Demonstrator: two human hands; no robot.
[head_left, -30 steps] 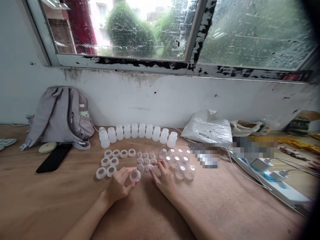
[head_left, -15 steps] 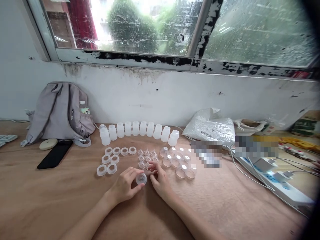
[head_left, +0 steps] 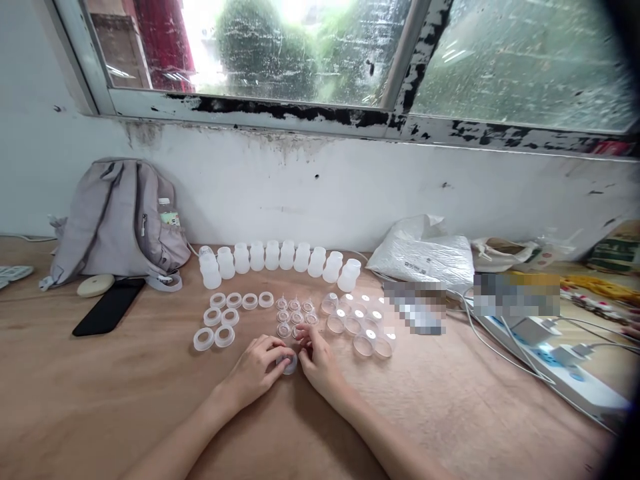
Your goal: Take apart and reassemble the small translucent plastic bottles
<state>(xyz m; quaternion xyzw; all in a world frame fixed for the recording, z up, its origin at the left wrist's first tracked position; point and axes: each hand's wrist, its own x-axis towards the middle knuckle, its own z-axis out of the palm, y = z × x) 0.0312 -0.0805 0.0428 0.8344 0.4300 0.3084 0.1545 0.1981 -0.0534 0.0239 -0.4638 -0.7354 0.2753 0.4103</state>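
My left hand is closed on a translucent bottle collar ring, its thumb and fingers over the left part. A clear piece seems to sit inside the ring, but my fingers partly cover it. Just right of the ring is my right hand, fingers bent and apart, fingertips beside the nearest clear silicone nipples. I cannot tell whether they touch one. Several more collar rings lie to the left. Clear domed caps are grouped to the right. Frosted small bottles stand in a curved row behind.
A grey backpack, a black phone and a round cream object are at the left. On the right are a white plastic bag and a power strip with plugs and cables. The wall and window rise behind.
My left hand and the collar ring have shifted slightly right, nearer my right hand. The left fingers now cover more of the ring. My right hand has barely moved.
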